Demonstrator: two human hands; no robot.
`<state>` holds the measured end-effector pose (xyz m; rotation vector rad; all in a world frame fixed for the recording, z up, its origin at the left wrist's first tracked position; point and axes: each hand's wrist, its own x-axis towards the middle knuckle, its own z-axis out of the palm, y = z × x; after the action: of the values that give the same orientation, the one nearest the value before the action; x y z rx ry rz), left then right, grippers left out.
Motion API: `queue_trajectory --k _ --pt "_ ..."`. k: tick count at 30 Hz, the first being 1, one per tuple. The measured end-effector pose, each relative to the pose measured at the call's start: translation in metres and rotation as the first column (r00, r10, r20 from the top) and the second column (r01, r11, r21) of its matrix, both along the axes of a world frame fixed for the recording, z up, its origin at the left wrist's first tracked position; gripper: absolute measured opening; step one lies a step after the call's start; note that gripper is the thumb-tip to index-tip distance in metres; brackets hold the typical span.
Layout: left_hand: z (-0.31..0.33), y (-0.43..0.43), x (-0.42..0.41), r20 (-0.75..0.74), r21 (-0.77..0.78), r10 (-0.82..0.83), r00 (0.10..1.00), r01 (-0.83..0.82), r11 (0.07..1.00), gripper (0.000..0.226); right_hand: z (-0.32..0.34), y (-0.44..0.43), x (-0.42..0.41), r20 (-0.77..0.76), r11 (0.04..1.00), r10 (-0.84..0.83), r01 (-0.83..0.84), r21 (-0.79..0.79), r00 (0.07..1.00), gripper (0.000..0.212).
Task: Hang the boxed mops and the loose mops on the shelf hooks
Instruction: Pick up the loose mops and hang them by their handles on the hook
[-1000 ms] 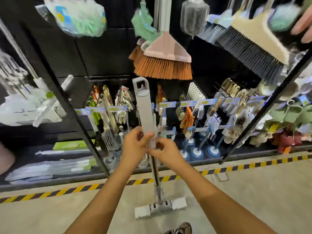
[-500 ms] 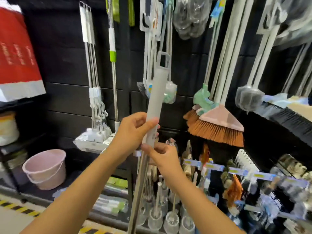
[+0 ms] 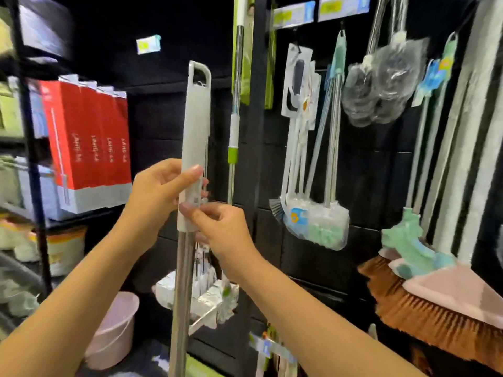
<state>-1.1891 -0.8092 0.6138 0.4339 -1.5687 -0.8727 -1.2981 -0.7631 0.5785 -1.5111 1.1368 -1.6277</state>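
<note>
I hold a loose mop (image 3: 195, 123) upright in front of the black shelf wall: a grey plastic grip with a hanging loop at the top and a steel pole below. My left hand (image 3: 160, 191) wraps the grip from the left. Just below it, my right hand (image 3: 220, 227) pinches the grip's lower end. The mop's head is out of view. Red and white mop boxes (image 3: 89, 142) hang at the left. Behind my hands hang other mops (image 3: 201, 295) with wrapped white heads, one with a green-banded pole (image 3: 233, 126).
A black upright post (image 3: 258, 131) stands right of the mop. Wrapped brushes (image 3: 315, 221) and dusters (image 3: 381, 77) hang at the right, brooms (image 3: 441, 303) lower right. A pink bucket (image 3: 114, 330) sits low left. Yellow price tags (image 3: 321, 9) line the top rail.
The mop has been lifted from the floor and raised, and the view has swung up and left from the low shelves to the hanging section. Both hands stay on the grip.
</note>
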Motion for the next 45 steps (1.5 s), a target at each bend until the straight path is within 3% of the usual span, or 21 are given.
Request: queue_trajectory --k 5,11,18,23,37,45 --pt "0.043 -0.048 0.007 -0.100 -0.033 0.058 0.993 -0.062 0.998 0.040 0.035 -0.055 0.008 0.001 0.998 0.039 -0.039 -0.046 0.999 0.021" --pt "0.079 -0.102 0.011 -0.111 0.005 0.107 0.988 -0.107 0.994 0.021 0.072 -0.118 0.011 -0.069 0.997 -0.005 0.000 -0.080 0.998 0.032" --pt "0.098 -0.169 0.026 -0.077 0.031 0.082 0.994 -0.080 0.996 0.022 0.091 -0.183 0.030 -0.086 0.996 -0.054 0.047 -0.080 0.995 0.045" --pt "0.112 -0.225 0.050 -0.044 0.021 0.025 0.999 -0.024 0.999 0.033 0.103 -0.227 0.059 -0.079 0.988 -0.133 0.126 -0.083 0.988 0.046" --pt "0.148 -0.404 0.105 0.046 -0.009 -0.263 0.964 0.264 0.965 0.031 0.125 -0.382 0.134 -0.023 0.918 -0.389 0.385 -0.095 0.921 0.029" --pt "0.158 -0.472 0.092 0.097 -0.095 -0.284 0.954 0.293 0.951 0.024 0.136 -0.446 0.134 -0.037 0.866 -0.490 0.482 -0.130 0.871 0.028"
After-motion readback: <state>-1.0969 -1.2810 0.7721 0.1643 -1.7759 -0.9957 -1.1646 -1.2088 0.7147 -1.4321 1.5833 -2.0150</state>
